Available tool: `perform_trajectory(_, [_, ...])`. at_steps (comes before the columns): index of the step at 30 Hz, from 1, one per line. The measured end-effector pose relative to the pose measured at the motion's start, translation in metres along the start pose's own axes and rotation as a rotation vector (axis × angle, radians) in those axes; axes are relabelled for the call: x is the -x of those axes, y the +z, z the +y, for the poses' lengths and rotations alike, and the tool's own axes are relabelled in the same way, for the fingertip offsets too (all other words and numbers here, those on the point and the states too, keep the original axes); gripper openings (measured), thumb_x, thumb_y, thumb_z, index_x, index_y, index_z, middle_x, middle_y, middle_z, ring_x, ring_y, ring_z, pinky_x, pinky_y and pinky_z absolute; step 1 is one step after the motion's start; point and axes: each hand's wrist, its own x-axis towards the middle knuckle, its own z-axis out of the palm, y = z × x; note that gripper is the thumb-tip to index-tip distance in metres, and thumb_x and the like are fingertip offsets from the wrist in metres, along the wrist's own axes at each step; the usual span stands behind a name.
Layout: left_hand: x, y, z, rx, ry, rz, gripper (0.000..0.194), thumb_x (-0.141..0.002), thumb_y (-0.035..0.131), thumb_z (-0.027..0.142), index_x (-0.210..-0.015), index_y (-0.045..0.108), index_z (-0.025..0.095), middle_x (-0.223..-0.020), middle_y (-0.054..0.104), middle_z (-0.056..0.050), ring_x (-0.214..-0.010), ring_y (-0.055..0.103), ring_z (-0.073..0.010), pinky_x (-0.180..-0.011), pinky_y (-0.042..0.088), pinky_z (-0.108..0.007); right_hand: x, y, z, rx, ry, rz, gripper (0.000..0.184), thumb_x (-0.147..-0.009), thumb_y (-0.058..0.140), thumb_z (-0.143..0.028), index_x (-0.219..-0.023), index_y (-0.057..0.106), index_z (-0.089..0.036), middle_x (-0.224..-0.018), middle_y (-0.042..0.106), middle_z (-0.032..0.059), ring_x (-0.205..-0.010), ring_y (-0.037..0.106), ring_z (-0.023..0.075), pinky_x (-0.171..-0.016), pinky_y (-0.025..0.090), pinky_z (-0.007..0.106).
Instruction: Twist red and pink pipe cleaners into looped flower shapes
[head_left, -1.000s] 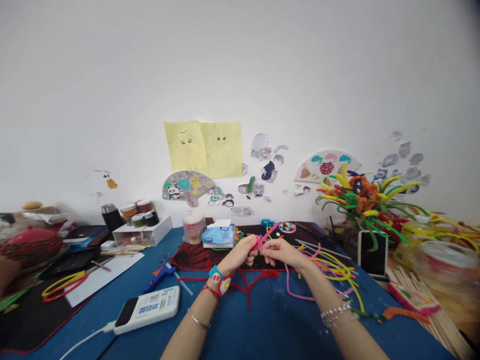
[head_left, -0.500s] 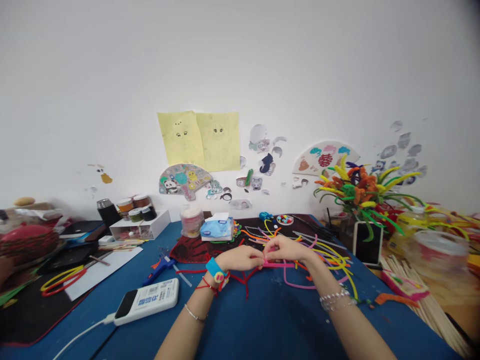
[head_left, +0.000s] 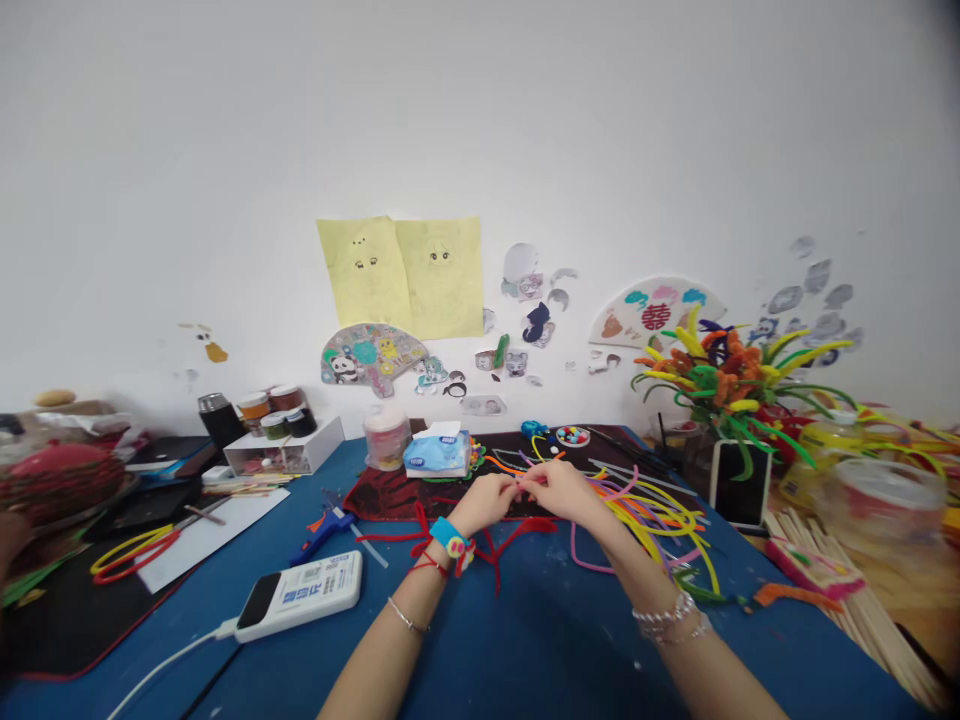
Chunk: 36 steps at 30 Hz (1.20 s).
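Two bare hands are working above the middle of a blue tabletop [head_left: 540, 650]. Observed: the left hand [head_left: 484, 503] and right hand [head_left: 562, 488] are both closed in a pinch, fingertips nearly touching, and grasp a short pinkish pipe cleaner [head_left: 519, 481] between them. Its exact shape and colour cannot be told, as it is small and mostly hidden by the fingers. It is held just over the front part of a dark mat with a red pattern [head_left: 390, 500]. Red pipe cleaners [head_left: 491, 565] lie loose beneath and just beside the left wrist, and a loose heap of yellow, pink and orange pipe cleaners [head_left: 652, 515] lies beside the right hand. Left wrist: teal band with a round smiley charm [head_left: 448, 535], red string, silver bangle [head_left: 407, 615]. Right wrist: beaded bracelet [head_left: 667, 618]. Beyond the hands stand a tissue pack [head_left: 437, 455] and a plastic jar [head_left: 386, 440], with a small tray of coloured beads [head_left: 572, 436] farther right. Nearer the left arm lie a blue hot-glue gun [head_left: 322, 535] and a white power bank [head_left: 300, 595] with its cable attached. Right of the heap, a pipe-cleaner bouquet [head_left: 727, 385] rises behind an upright phone [head_left: 741, 483].
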Motion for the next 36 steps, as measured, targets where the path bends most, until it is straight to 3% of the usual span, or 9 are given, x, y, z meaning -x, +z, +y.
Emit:
perform_trajectory(4, [-0.007, -0.002, -0.005, 0.201, -0.064, 0.051, 0.035, -0.083, 0.031, 0.039, -0.077, 0.054, 0.014, -0.057, 0.046, 0.002, -0.049, 0.041, -0.0086, -0.050, 0.035, -0.020, -0.004, 0.005, 0.002, -0.137, 0.050, 0.067, 0.022, -0.073, 0.050, -0.030, -0.070, 0.069, -0.020, -0.062, 0.065, 0.0020, -0.058, 0.058, 0.0134, -0.054, 0.039, 0.021])
perform_trajectory(7, [-0.007, -0.005, -0.006, 0.290, -0.087, 0.052, 0.037, -0.084, 0.026, 0.043, -0.079, 0.049, 0.015, -0.053, 0.035, 0.005, -0.041, 0.031, -0.0061, -0.042, 0.028, -0.018, -0.009, 0.012, 0.010, -0.399, 0.128, -0.032, 0.027, -0.073, 0.053, -0.036, -0.079, 0.068, -0.015, -0.060, 0.064, 0.0033, -0.052, 0.057, 0.0127, -0.052, 0.043, 0.022])
perform_trajectory(12, [0.005, -0.026, 0.001, 0.530, -0.063, -0.200, 0.032, -0.080, 0.039, 0.046, -0.074, 0.047, 0.015, -0.055, 0.030, 0.006, -0.044, 0.026, -0.0049, -0.042, 0.024, -0.017, -0.011, 0.010, 0.025, -0.728, 0.138, -0.282, 0.033, -0.065, 0.063, -0.041, -0.078, 0.065, -0.010, -0.064, 0.063, 0.0038, -0.056, 0.058, 0.0116, -0.058, 0.048, 0.025])
perform_trajectory(17, [0.013, -0.039, 0.018, 0.242, 0.064, -0.529, 0.030, -0.080, 0.042, 0.040, -0.077, 0.057, 0.014, -0.061, 0.046, 0.003, -0.052, 0.037, -0.0063, -0.051, 0.032, -0.018, -0.003, -0.007, 0.031, -0.637, 0.043, -0.520, 0.025, -0.062, 0.064, -0.036, -0.069, 0.067, -0.012, -0.053, 0.060, -0.0004, -0.052, 0.055, 0.0103, -0.053, 0.045, 0.022])
perform_trajectory(20, [0.012, -0.032, 0.022, -0.021, 0.107, -0.611, 0.025, -0.079, 0.043, 0.032, -0.076, 0.062, 0.017, -0.064, 0.055, 0.003, -0.055, 0.043, -0.0068, -0.055, 0.034, -0.017, -0.001, -0.007, 0.029, -0.514, 0.056, -0.603, 0.020, -0.061, 0.064, -0.032, -0.068, 0.068, -0.014, -0.053, 0.061, -0.0007, -0.050, 0.055, 0.0100, -0.052, 0.044, 0.020])
perform_trajectory(22, [0.011, -0.024, 0.020, -0.172, 0.045, -0.556, 0.021, -0.076, 0.046, 0.027, -0.071, 0.064, 0.018, -0.063, 0.059, 0.002, -0.055, 0.047, -0.0078, -0.057, 0.035, -0.017, -0.001, -0.001, 0.025, -0.447, 0.138, -0.552, 0.014, -0.059, 0.064, -0.028, -0.063, 0.068, -0.015, -0.050, 0.061, -0.0008, -0.048, 0.054, 0.0103, -0.049, 0.044, 0.020])
perform_trajectory(25, [0.010, -0.012, 0.012, -0.286, -0.079, -0.335, 0.019, -0.073, 0.047, 0.024, -0.064, 0.063, 0.018, -0.062, 0.061, 0.000, -0.058, 0.051, -0.0121, -0.059, 0.037, -0.021, -0.003, 0.013, 0.019, -0.393, 0.230, -0.365, 0.012, -0.061, 0.062, -0.023, -0.052, 0.064, -0.014, -0.042, 0.057, -0.0012, -0.040, 0.050, 0.0089, -0.042, 0.039, 0.018])
perform_trajectory(30, [0.003, 0.000, 0.003, -0.248, -0.141, -0.010, 0.028, -0.081, 0.035, 0.026, -0.072, 0.059, 0.015, -0.074, 0.060, -0.006, -0.071, 0.053, -0.0159, -0.069, 0.037, -0.027, -0.009, 0.027, 0.015, -0.453, 0.253, -0.131, 0.015, -0.070, 0.056, -0.023, -0.060, 0.062, -0.013, -0.053, 0.062, 0.0022, -0.047, 0.056, 0.0094, -0.047, 0.042, 0.018])
perform_trajectory(36, [-0.008, 0.001, -0.003, -0.047, -0.180, 0.158, 0.034, -0.086, 0.022, 0.033, -0.079, 0.049, 0.015, -0.063, 0.047, 0.001, -0.055, 0.044, -0.0091, -0.053, 0.037, -0.020, -0.016, 0.034, 0.016, -0.661, 0.273, -0.117, 0.020, -0.078, 0.052, -0.029, -0.084, 0.059, -0.011, -0.073, 0.067, 0.0091, -0.062, 0.064, 0.0119, -0.061, 0.051, 0.023])
